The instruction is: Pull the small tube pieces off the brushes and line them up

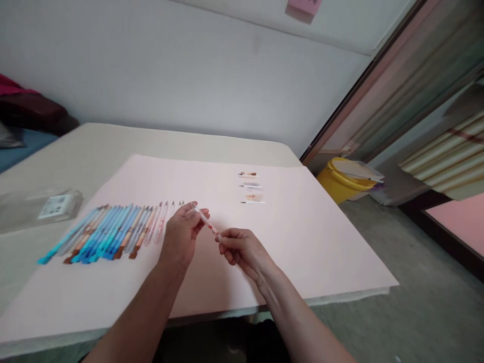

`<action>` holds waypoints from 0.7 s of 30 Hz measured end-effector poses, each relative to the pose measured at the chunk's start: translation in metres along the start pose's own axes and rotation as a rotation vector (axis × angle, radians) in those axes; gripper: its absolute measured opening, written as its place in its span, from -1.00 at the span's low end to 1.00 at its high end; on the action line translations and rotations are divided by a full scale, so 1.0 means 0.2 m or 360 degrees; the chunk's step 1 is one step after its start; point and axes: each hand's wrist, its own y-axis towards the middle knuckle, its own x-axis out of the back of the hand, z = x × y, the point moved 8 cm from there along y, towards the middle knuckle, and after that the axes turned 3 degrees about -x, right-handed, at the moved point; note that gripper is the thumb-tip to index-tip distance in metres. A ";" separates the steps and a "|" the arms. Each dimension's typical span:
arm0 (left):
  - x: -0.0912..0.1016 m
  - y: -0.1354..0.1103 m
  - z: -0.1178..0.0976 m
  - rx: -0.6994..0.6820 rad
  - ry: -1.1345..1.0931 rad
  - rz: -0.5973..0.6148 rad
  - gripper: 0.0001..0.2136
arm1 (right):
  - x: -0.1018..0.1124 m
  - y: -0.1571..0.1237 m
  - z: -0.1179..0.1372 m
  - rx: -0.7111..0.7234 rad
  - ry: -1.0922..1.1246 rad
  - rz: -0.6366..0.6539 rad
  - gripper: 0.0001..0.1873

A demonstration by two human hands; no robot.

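Note:
Between my hands, above the pale pink sheet (pixel 295 252), is a slim clear pen (pixel 209 224) with small red marks. My left hand (pixel 183 227) pinches its upper left end. At the lower right end, the fingers of my right hand (pixel 240 247) are closed on it. A row of pens (pixel 117 229) in blue, turquoise, brown and clear lies left of my left hand, which hides part of the row's right end. Further back lie small groups of pen parts (pixel 252 198), with thin white refills and patterned pieces beside them.
A clear plastic bag (pixel 41 209) with a white label lies at the table's left. The white wall (pixel 189 75) stands behind the table (pixel 189 143). A yellow bucket (pixel 338 179) is on the floor at the right. Dark and blue items (pixel 30 116) are at far left.

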 end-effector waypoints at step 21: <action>0.03 -0.01 0.05 0.0045 -0.0169 -0.0162 -0.78 | 0.02 -0.05 0.10 0.0325 -0.0491 -0.0180 -0.61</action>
